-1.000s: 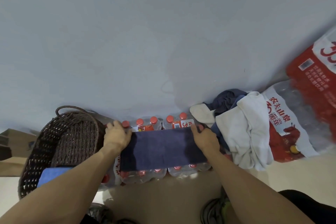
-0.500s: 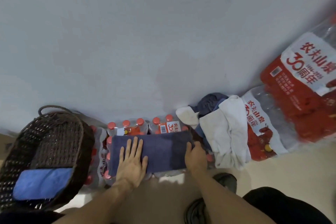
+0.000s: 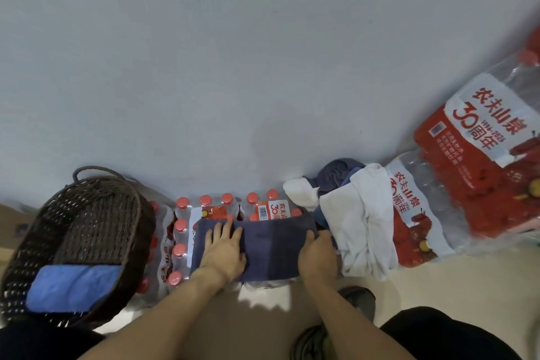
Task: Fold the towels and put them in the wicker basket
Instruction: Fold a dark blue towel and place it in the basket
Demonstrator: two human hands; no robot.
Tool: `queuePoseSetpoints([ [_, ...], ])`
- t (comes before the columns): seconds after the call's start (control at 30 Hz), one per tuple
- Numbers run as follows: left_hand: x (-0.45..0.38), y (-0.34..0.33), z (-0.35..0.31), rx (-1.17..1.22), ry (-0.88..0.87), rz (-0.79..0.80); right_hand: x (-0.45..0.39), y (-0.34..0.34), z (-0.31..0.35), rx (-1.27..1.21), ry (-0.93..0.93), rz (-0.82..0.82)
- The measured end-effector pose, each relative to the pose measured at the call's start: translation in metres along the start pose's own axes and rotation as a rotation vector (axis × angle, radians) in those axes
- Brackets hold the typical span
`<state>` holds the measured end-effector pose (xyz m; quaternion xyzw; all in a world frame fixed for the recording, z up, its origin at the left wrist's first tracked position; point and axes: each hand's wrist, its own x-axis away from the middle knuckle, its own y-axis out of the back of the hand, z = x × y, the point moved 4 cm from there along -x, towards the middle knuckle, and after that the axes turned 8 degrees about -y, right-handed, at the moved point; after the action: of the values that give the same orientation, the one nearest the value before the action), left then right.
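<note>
Wall (image 3: pixel 263 52): pale grey, filling the field from nine through twelve to three o'clock.

Wicker basket (image 3: pixel 96 213): dark brown, set at eight o'clock; a folded blue towel (image 3: pixel 73 283) is seen lying inside against its near wall.

Stacked water-bottle packs (image 3: pixel 479 155): red and white wrap, placed at three o'clock against the wall.

Pile of unfolded towels (image 3: pixel 362 219): white cloth over dark blue, heaped at four o'clock, just beside the stacked packs.

Flat pack of red-capped bottles (image 3: pixel 204 207): laid at six o'clock between the basket and the pile, used as the folding surface.

Dark blue towel (image 3: pixel 274 248): folded into a band, spread flat on that pack; its long axis is laid from nine to three o'clock, its ends directed toward the basket and toward the pile.

Left hand (image 3: pixel 223 251): laid flat, fingers straight and spread, pressed on the towel's left half, pointing to twelve o'clock.

Right hand (image 3: pixel 318 254): placed at the towel's three o'clock end, fingers curled over the edge, by which the cloth is gripped.

Shoe (image 3: pixel 359 301): dark, partly seen at five o'clock on the floor.
</note>
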<state>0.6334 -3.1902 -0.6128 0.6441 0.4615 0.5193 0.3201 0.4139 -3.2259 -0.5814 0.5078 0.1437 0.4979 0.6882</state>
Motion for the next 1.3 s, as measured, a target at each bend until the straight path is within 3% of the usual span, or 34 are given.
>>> queuePoseSetpoints([
  [0.07,-0.004,0.025,-0.007,0.153,0.006,-0.107,0.015,-0.001,0.020,-0.036,0.058,0.027],
  [0.13,-0.004,0.040,-0.011,0.674,0.085,-0.136,0.031,-0.007,0.038,0.017,0.151,0.058],
  [0.2,-0.003,0.042,-0.019,1.203,0.148,0.043,0.048,-0.016,0.052,0.004,0.225,0.138],
  [0.23,-0.004,0.042,-0.021,1.359,0.143,0.137,0.058,-0.022,0.058,-0.053,0.271,0.212],
  [0.33,-0.001,0.043,-0.017,1.526,0.140,0.176,0.079,-0.036,0.072,-0.190,0.426,0.424],
  [0.43,0.002,0.033,0.007,1.398,0.264,-0.062,0.092,-0.049,0.081,-0.302,0.341,0.764],
  [0.47,0.003,0.028,0.018,1.366,0.316,-0.123,0.092,-0.053,0.080,-0.331,0.301,0.781],
  [0.57,0.006,0.019,0.044,1.281,0.448,-0.202,0.081,-0.054,0.076,-0.279,0.359,0.472],
  [0.63,0.007,0.017,0.055,1.147,0.501,-0.217,0.081,-0.057,0.073,-0.135,0.466,0.385],
  [0.83,0.006,0.006,0.068,0.916,0.546,-0.169,0.095,-0.090,0.067,0.215,0.651,0.520],
  [0.93,0.007,0.004,0.072,0.858,0.528,-0.180,0.099,-0.100,0.065,0.243,0.665,0.533],
  [1.07,0.011,0.007,0.080,0.733,0.420,-0.272,0.100,-0.108,0.067,0.275,0.683,0.541],
  [1.17,0.022,0.009,0.091,0.577,0.435,-0.360,0.102,-0.113,0.067,0.355,0.705,0.572],
  [1.3,0.028,0.003,0.092,0.486,0.470,-0.222,0.102,-0.117,0.066,0.381,0.699,0.605],
])
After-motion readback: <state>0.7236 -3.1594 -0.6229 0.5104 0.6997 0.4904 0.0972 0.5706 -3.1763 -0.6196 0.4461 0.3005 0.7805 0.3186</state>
